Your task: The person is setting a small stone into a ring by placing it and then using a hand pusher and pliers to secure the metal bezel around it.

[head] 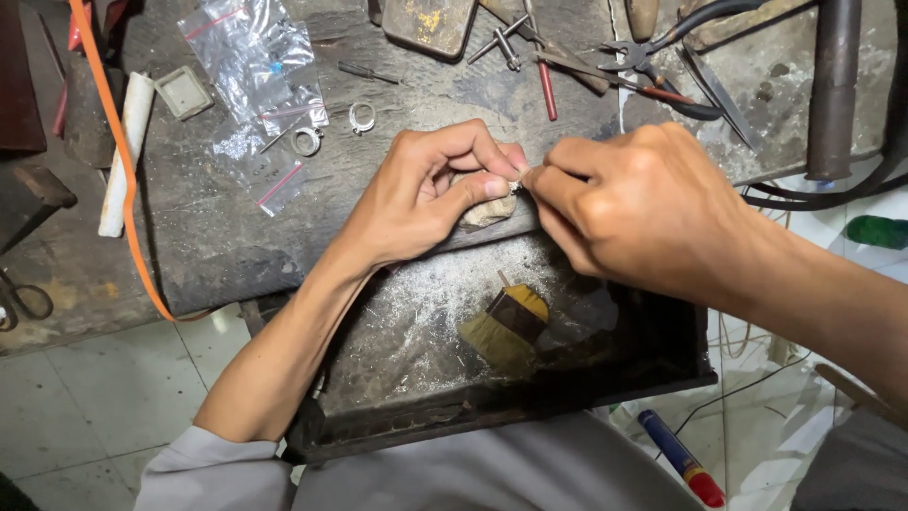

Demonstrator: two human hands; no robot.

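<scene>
- Far left on the workbench lie a white stick and an orange strap, well apart from my hands and no hindrance.
- Just beyond my left hand, clear plastic bags and 2 silver rings sit near enough to reach yet off the working edge.
- My left hand is curled shut, thumb and forefinger pinching a tiny metal piece and bracing it on the pale, worn bench peg so it stays steady.
- My right hand meets it there, fingertips closed tight against the same piece; whether I also hold a fine tool, I cannot tell.
- Below both hands the dark tray, dusted with filings, catches what falls; a yellow brush lies in it.
- Behind my right hand, pliers and red-handled tools crowd the bench, close to my knuckles.
</scene>
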